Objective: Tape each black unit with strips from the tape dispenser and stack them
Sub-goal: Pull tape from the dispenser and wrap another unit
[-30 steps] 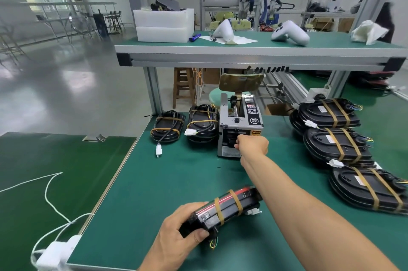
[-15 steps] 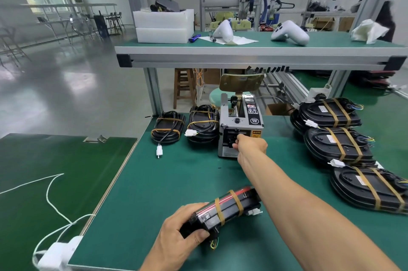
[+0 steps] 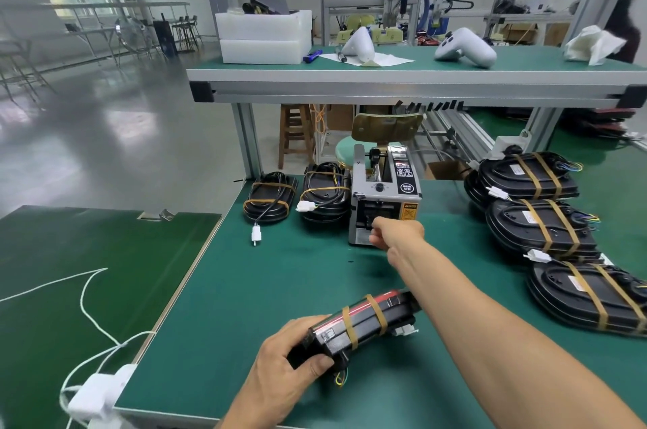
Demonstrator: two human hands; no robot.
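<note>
A: Bench, green mat, one head view. Left hand at the near edge; its grip is wrapped around the near end of a black unit. That unit lies tilted on its side, red strip along the upper edge, two tan tape bands around its middle, a white connector at its far end.

B: Right hand?

A: Right hand is reached forward to the front opening of the tape dispenser, fingers curled at the outlet. Whether that grip pinches a strip I cannot tell; the fingertips are turned away and no tape shows clearly.

B: Dispenser position?

A: Upright at the far middle of the bench, grey body, black control panel on top, yellow caution label on the front right.

B: Other units?

A: Two taped units just left of the dispenser: left unit, with a white plug trailing forward on its cord, and second unit, touching or nearly touching the dispenser's side. At right, overlapping taped units run from far to near, each with two tan bands.

B: Surroundings?

A: Upper shelf above the bench carries white foam blocks and a white controller. White cable lies on the darker green surface at left.
</note>
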